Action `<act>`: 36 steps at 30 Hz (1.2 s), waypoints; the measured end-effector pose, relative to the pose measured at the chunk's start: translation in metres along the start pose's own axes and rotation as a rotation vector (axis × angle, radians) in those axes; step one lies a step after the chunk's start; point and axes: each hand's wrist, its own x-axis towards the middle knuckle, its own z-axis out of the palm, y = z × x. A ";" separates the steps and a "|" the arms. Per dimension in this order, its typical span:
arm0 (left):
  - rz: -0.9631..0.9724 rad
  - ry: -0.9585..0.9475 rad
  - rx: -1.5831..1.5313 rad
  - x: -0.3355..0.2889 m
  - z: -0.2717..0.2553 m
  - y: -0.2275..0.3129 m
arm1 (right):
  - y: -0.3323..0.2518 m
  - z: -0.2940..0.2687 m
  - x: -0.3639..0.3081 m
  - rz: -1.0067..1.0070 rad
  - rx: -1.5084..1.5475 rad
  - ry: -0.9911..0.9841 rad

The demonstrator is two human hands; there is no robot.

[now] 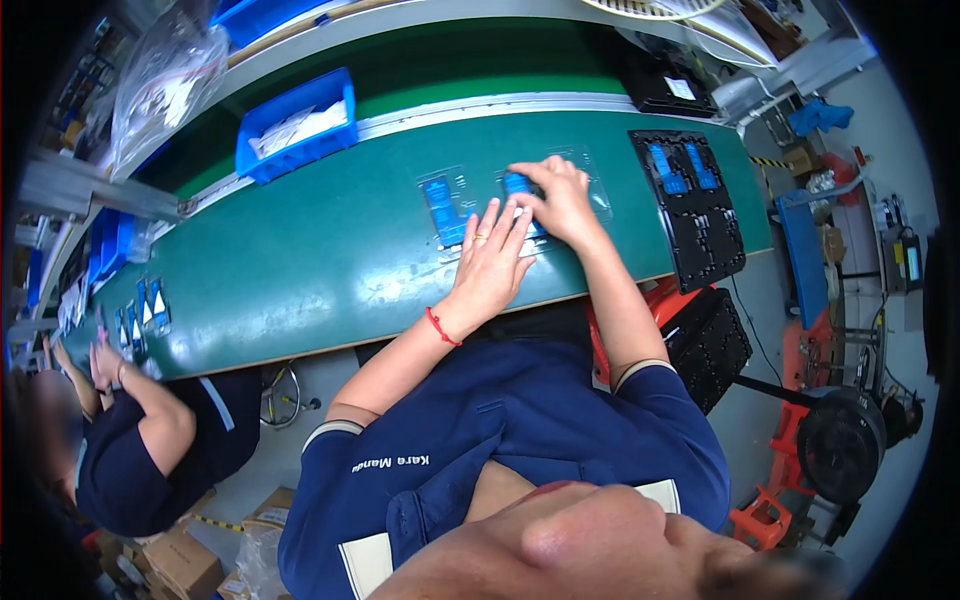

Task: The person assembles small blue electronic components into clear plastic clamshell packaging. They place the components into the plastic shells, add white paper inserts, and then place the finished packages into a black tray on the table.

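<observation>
Over the middle of the green table, both hands meet at a blue flat piece (pixel 516 184) in a clear plastic blister tray. My left hand (pixel 487 268), with a red cord bracelet at the wrist, lies with fingers stretched out across the lower part of it. From the right, my right hand (pixel 565 200) has its thumb and forefinger bent round the piece's upper end, the other fingers curled. Much of the piece is hidden beneath the hands. Just left of them, another blue piece (pixel 440 210) sits in clear plastic. An outer part of the clear tray (pixel 598 190) shows past my right hand.
A black moulded tray (pixel 700 225) with two blue pieces lies at the table's right end. White papers fill a blue bin (pixel 348 130) at the back. Another person's hand (pixel 104 362) is at the far left, near several small packs (pixel 142 308). A black fan (pixel 842 445) stands right.
</observation>
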 end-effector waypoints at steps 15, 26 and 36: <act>0.063 -0.099 0.240 0.005 0.004 0.003 | 0.140 -0.086 0.020 0.729 -0.611 -0.009; 0.057 -0.093 0.249 0.005 0.002 0.002 | 0.136 -0.110 0.015 0.687 -0.271 0.270; 0.073 -0.072 0.243 0.004 0.001 0.001 | 0.062 -0.029 -0.008 0.571 -0.239 0.257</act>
